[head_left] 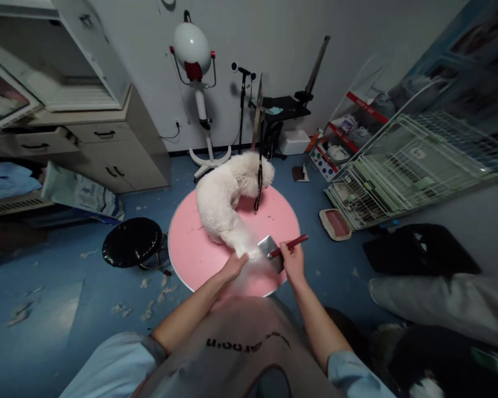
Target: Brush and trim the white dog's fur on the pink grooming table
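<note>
A fluffy white dog (218, 202) is on the round pink grooming table (186, 251), its body curved and its head away from me. My left hand (233, 267) grips the dog's hind leg (241, 239), which stretches toward me; the paw end is blurred. In my right hand (293, 262) is a slicker brush (269, 246) with a red handle and a flat metal head. The brush head is close beside the leg's fur; whether its pins touch the fur I cannot tell. A dark braided grooming loop (259, 182) hangs by the dog's head.
To the left stands a black round stool (131, 241). A white stand dryer (192, 47) is behind the table. Wire cages (382, 166) and a small litter tray (335, 224) are on the right. Someone's grey-trousered leg (435, 301) extends in at right. Fur tufts lie on the blue floor.
</note>
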`<action>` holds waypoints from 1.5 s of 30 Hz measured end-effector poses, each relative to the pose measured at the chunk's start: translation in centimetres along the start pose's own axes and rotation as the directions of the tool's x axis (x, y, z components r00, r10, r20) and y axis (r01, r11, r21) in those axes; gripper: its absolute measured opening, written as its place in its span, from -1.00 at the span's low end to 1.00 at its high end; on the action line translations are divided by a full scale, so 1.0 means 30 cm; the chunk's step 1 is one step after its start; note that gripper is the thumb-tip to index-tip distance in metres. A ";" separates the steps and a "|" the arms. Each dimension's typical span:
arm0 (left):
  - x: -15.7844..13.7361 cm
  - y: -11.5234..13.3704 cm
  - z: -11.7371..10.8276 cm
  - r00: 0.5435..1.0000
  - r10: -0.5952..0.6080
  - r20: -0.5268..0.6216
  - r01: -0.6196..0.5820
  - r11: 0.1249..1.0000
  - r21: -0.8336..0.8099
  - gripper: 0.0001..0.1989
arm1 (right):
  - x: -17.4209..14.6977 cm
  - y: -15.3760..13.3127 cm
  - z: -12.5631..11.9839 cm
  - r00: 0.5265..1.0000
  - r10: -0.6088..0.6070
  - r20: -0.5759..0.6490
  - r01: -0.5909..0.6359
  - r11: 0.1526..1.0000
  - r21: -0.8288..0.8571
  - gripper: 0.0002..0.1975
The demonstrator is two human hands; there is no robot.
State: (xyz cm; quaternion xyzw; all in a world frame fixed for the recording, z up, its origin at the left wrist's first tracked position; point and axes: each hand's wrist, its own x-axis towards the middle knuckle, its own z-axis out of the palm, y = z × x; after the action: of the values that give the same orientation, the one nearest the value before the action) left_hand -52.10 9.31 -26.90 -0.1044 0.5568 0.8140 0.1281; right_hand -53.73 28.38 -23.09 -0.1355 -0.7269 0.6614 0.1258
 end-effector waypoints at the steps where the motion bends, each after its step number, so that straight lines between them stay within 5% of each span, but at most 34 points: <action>1: 0.005 -0.003 0.004 1.000 -0.002 -0.002 0.002 1.000 0.008 -0.59 | 0.002 0.009 0.003 0.994 -0.027 -0.106 0.029 0.999 0.018 -0.68; 3: 0.012 -0.006 0.007 1.000 -0.001 0.009 0.001 1.000 0.029 -0.57 | 0.011 0.019 0.003 0.978 -0.078 -0.194 0.091 0.994 0.059 -0.70; 7: 0.013 -0.002 0.014 1.000 -0.003 0.005 0.003 0.999 0.036 -0.57 | 0.003 0.016 0.000 0.998 -0.002 0.061 0.001 1.000 0.017 -0.71; 11: 0.010 0.005 0.038 0.999 -0.020 -0.031 0.021 0.999 0.029 -0.61 | -0.028 0.021 0.011 0.995 -0.078 -0.061 0.079 0.997 0.018 -0.72; 15: 0.001 0.004 0.053 1.000 0.008 -0.013 -0.007 0.999 0.047 -0.61 | -0.002 0.037 -0.010 0.999 0.023 0.036 -0.023 1.000 0.021 -0.69; 18: -0.014 0.004 0.054 1.000 0.001 -0.021 0.000 0.998 0.066 -0.60 | 0.056 0.018 -0.079 0.991 0.018 -0.133 -0.019 1.000 -0.011 -0.65; 22: -0.028 0.001 0.048 0.998 -0.007 -0.065 0.010 0.998 0.060 -0.61 | 0.065 -0.025 -0.137 0.863 -0.124 -0.490 0.156 0.987 0.025 -0.66; 25: -0.023 -0.004 0.046 0.999 -0.026 -0.044 0.029 0.998 0.062 -0.61 | 0.010 -0.017 -0.104 0.985 -0.050 -0.162 0.055 0.998 0.027 -0.67; 27: -0.017 -0.007 0.048 0.999 -0.011 -0.037 0.013 0.998 0.062 -0.61 | -0.020 0.004 -0.072 0.999 0.043 0.016 -0.043 0.999 -0.020 -0.66; 31: -0.014 -0.007 0.054 0.999 0.024 -0.041 -0.022 0.998 0.055 -0.62 | -0.031 0.038 -0.047 0.978 -0.007 -0.207 0.012 1.000 0.019 -0.67; 35: -0.023 -0.004 0.064 0.997 0.009 -0.078 -0.005 0.999 0.054 -0.63 | -0.021 0.043 -0.065 0.998 0.055 -0.038 -0.054 0.998 0.022 -0.65; 40: -0.018 -0.016 0.081 0.995 0.053 -0.085 -0.050 0.998 0.038 -0.61 | -0.053 0.027 -0.076 0.965 -0.047 -0.257 0.042 0.999 -0.025 -0.66; 45: -0.013 -0.031 0.076 0.997 0.030 -0.067 -0.027 0.999 0.042 -0.57 | -0.014 0.061 -0.110 0.989 0.115 -0.092 -0.110 0.992 0.056 -0.62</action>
State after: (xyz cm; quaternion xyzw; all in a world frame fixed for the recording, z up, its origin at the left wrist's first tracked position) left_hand -51.48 11.74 -26.79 -0.1214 0.5789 0.8001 0.0998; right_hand -52.09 31.45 -24.62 -0.2045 -0.6942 0.6785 0.1260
